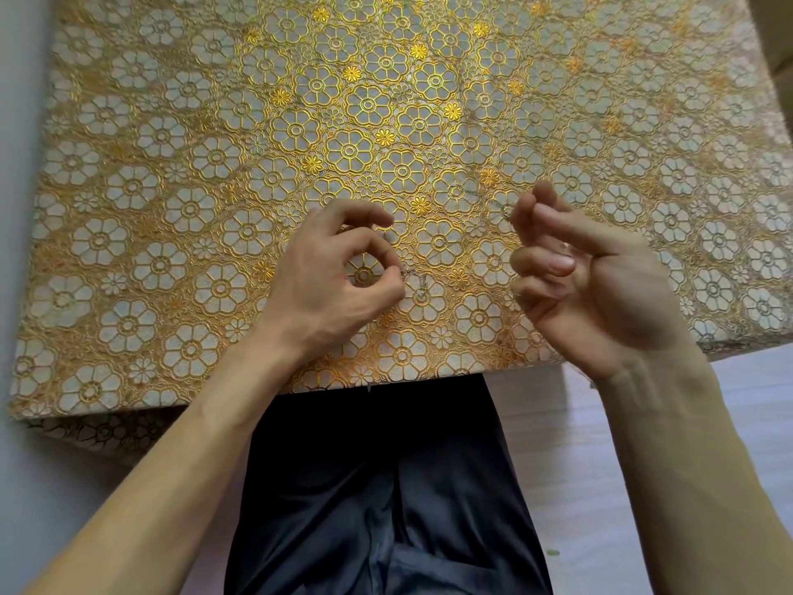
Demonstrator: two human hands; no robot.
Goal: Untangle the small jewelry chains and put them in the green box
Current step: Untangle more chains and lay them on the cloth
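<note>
Over the gold flowery tablecloth [214, 122], left hand [339, 272] pinches a thin chain [418, 283] low while right hand [592, 272] pinches another bit higher, spread apart, probably to expose tangles. Green box isn't visible.

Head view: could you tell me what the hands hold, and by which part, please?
A thin chain: left hand and right hand each pinch it in their fingers; whether at an end or midway is too fine to tell.
</note>
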